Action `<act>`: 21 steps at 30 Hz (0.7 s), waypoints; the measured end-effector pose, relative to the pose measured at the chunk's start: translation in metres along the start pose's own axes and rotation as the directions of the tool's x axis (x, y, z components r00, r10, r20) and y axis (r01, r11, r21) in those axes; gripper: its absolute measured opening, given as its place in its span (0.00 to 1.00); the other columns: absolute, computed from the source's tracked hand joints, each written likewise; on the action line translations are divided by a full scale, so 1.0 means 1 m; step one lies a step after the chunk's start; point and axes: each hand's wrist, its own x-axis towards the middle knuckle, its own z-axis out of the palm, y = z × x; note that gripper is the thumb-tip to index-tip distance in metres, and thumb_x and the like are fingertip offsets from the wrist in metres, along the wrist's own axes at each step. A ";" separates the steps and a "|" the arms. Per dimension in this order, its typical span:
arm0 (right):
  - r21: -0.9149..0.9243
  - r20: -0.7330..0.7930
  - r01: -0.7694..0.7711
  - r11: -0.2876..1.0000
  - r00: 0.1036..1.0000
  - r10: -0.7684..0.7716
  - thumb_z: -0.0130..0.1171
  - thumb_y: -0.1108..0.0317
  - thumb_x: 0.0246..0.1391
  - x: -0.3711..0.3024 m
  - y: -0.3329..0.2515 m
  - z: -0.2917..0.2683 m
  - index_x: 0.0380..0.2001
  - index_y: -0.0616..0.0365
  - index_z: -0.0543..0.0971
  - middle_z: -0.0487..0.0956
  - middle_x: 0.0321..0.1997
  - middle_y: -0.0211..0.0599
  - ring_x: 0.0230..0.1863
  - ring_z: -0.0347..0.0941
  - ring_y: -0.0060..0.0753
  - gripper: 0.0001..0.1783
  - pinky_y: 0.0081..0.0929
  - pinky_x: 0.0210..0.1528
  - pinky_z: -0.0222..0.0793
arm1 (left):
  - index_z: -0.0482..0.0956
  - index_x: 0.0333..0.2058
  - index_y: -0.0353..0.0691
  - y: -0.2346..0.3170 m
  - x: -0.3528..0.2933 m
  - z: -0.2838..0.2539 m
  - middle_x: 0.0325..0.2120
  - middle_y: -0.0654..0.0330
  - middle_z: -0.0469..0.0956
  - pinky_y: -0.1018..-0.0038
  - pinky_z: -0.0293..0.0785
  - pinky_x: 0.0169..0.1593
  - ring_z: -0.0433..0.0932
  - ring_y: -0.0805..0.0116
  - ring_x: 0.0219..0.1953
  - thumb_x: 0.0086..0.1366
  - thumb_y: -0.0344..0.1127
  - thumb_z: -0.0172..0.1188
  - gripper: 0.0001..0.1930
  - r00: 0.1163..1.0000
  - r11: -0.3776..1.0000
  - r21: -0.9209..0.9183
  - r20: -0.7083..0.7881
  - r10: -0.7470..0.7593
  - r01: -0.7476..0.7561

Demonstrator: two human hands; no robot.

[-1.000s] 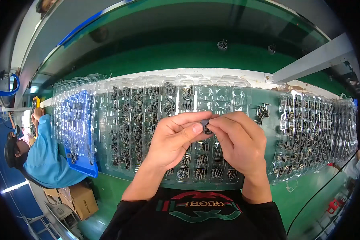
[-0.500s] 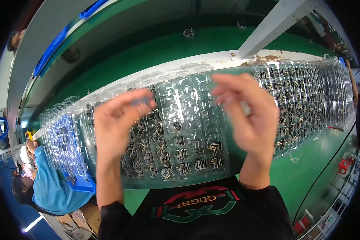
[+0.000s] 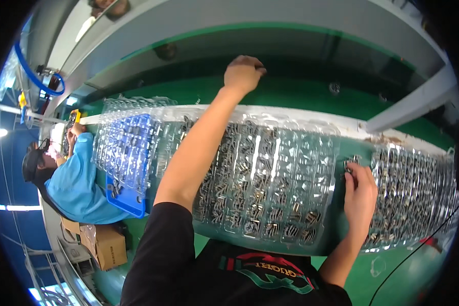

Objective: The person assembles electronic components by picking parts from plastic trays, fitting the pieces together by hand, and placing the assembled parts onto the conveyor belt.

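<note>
My left hand [image 3: 243, 75] reaches far forward, past the white ledge and over the green surface behind it. Its fingers are curled down and closed; whatever they hold is hidden. My right hand [image 3: 361, 194] pinches a small dark part with metal pins [image 3: 351, 162] above the green mat, between two trays. In front of me lies a clear plastic tray [image 3: 311, 153] of moulded pockets. Bundles of small pinned parts [image 3: 252, 209] fill its left and near pockets, while many at its far right look bare. Another clear tray [image 3: 413, 188], full of similar parts, sits right of my right hand.
A white ledge [image 3: 301, 115] runs behind the trays, and a grey post [image 3: 418, 109] rises at the right. Small round parts [image 3: 334, 87] lie beyond the ledge. To the left are stacked clear trays [image 3: 137, 104], a blue tray [image 3: 137, 208], a co-worker in blue [image 3: 74, 176] and a cardboard box [image 3: 109, 247].
The view has swung left. My left hand has moved from above the tray to beyond the ledge. My right hand has gone down to the right of the tray and now pinches a part.
</note>
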 end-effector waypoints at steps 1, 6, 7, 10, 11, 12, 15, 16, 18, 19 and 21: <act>0.023 0.000 0.028 0.999 1.000 -0.028 0.57 0.80 0.55 0.001 -0.003 0.005 0.41 0.63 0.79 0.72 0.33 0.45 0.31 0.72 0.48 0.10 0.35 0.38 0.70 | 0.86 0.39 0.48 -0.005 -0.002 -0.009 0.37 0.56 0.84 0.63 0.76 0.50 0.82 0.54 0.43 0.59 0.49 0.63 0.15 0.995 0.997 0.023 0.073 -0.072 0.071; 0.165 -0.120 0.105 0.981 0.989 -0.086 0.45 0.84 0.60 -0.002 0.010 0.003 0.43 0.64 0.79 0.66 0.35 0.38 0.27 0.66 0.31 0.14 0.26 0.34 0.67 | 0.85 0.41 0.47 -0.027 0.028 -0.065 0.42 0.50 0.83 0.59 0.74 0.54 0.80 0.49 0.48 0.60 0.47 0.57 0.16 0.927 0.955 0.175 0.250 -0.279 0.241; 0.332 -0.090 -0.022 0.943 0.994 0.055 0.43 0.83 0.61 -0.004 0.010 -0.003 0.42 0.65 0.79 0.66 0.35 0.35 0.27 0.65 0.26 0.14 0.23 0.32 0.66 | 0.85 0.41 0.46 -0.056 0.038 -0.066 0.41 0.48 0.82 0.57 0.74 0.54 0.79 0.47 0.49 0.61 0.45 0.53 0.17 0.937 0.933 0.304 0.224 -0.268 0.194; 0.603 -0.084 -0.032 0.797 0.991 0.104 0.46 0.78 0.61 -0.012 0.017 0.002 0.39 0.59 0.76 0.67 0.33 0.32 0.26 0.66 0.23 0.10 0.20 0.29 0.63 | 0.82 0.43 0.36 -0.181 0.040 -0.053 0.46 0.40 0.79 0.52 0.76 0.52 0.79 0.41 0.48 0.63 0.38 0.49 0.17 0.986 0.869 0.481 0.047 -0.160 0.118; 0.543 -0.063 -0.010 0.840 0.997 0.052 0.46 0.77 0.61 -0.008 0.013 0.009 0.40 0.57 0.77 0.68 0.32 0.32 0.26 0.67 0.24 0.10 0.22 0.30 0.64 | 0.79 0.48 0.33 -0.243 0.021 -0.063 0.52 0.42 0.77 0.51 0.73 0.54 0.76 0.43 0.53 0.67 0.37 0.47 0.19 1.000 0.792 0.610 0.023 0.014 -0.025; 0.593 -0.039 -0.001 0.805 0.999 0.029 0.47 0.78 0.61 -0.005 0.009 0.023 0.40 0.57 0.78 0.69 0.31 0.33 0.27 0.68 0.25 0.10 0.23 0.30 0.64 | 0.78 0.50 0.31 -0.312 0.005 -0.093 0.53 0.44 0.76 0.51 0.71 0.56 0.75 0.44 0.55 0.69 0.38 0.45 0.20 0.988 0.630 0.774 0.137 -0.072 -0.062; 0.578 0.009 -0.039 0.815 0.999 0.042 0.52 0.76 0.60 -0.001 0.010 0.023 0.41 0.57 0.78 0.73 0.34 0.39 0.37 0.72 0.39 0.08 0.31 0.41 0.69 | 0.81 0.43 0.36 -0.395 -0.021 -0.099 0.45 0.40 0.80 0.54 0.78 0.48 0.80 0.42 0.45 0.68 0.40 0.48 0.17 0.938 0.619 0.784 0.244 -0.245 -0.042; 0.589 -0.060 0.063 0.806 0.998 -0.033 0.53 0.74 0.60 -0.003 0.013 0.016 0.41 0.57 0.78 0.74 0.36 0.41 0.38 0.73 0.42 0.08 0.33 0.43 0.69 | 0.82 0.41 0.36 -0.422 -0.010 -0.138 0.42 0.42 0.81 0.54 0.78 0.48 0.80 0.42 0.45 0.68 0.39 0.48 0.16 0.927 0.615 0.786 0.183 -0.328 0.063; 0.538 -0.082 0.049 0.842 0.997 -0.006 0.52 0.72 0.61 -0.009 0.021 0.012 0.42 0.56 0.77 0.75 0.38 0.42 0.41 0.74 0.46 0.08 0.36 0.44 0.70 | 0.82 0.42 0.36 -0.433 0.024 -0.118 0.40 0.43 0.81 0.55 0.77 0.49 0.81 0.45 0.45 0.67 0.39 0.48 0.16 0.779 0.503 0.803 0.525 -0.343 -0.320; 0.490 -0.117 0.033 0.871 0.993 0.028 0.52 0.72 0.60 -0.010 0.020 0.016 0.42 0.56 0.77 0.75 0.38 0.42 0.40 0.75 0.47 0.08 0.38 0.43 0.71 | 0.82 0.39 0.35 -0.419 0.025 -0.075 0.39 0.42 0.81 0.55 0.76 0.51 0.80 0.43 0.46 0.64 0.35 0.52 0.13 0.774 0.611 0.773 0.490 -0.401 -0.173; 0.450 -0.158 0.084 0.889 0.987 -0.013 0.52 0.72 0.60 -0.008 0.019 0.022 0.42 0.56 0.77 0.74 0.39 0.41 0.38 0.76 0.48 0.08 0.40 0.42 0.72 | 0.82 0.39 0.33 -0.412 0.016 -0.056 0.44 0.42 0.79 0.55 0.74 0.54 0.77 0.44 0.51 0.62 0.34 0.55 0.12 0.892 0.707 0.656 0.114 -0.438 0.263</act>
